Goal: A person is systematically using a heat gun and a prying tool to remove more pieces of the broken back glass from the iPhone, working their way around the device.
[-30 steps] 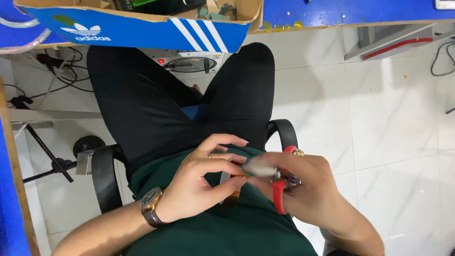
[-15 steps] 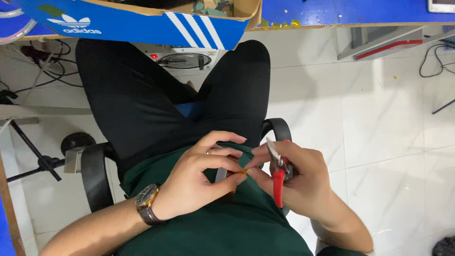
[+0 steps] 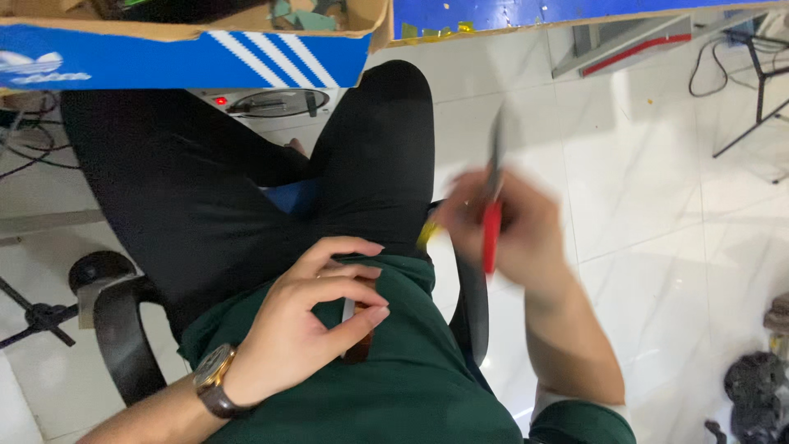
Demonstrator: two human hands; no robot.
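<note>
While blurred, pliers (image 3: 491,215) in right hand (image 3: 509,230)

- left hand (image 3: 308,316): bare, thin ring on one finger
- wristwatch (image 3: 215,380) on left wrist: round gold-tone case, dark brown strap
- left forearm bare, no sleeve in view
- right hand (image 3: 509,226): bare, motion-blurred, detail unreadable
- right arm: bare forearm, short dark green sleeve (image 3: 579,423) with pale edge above elbow
- torso: dark green shirt (image 3: 370,395), plain
- legs: black trousers (image 3: 246,173), plain, close-fitting
</note>
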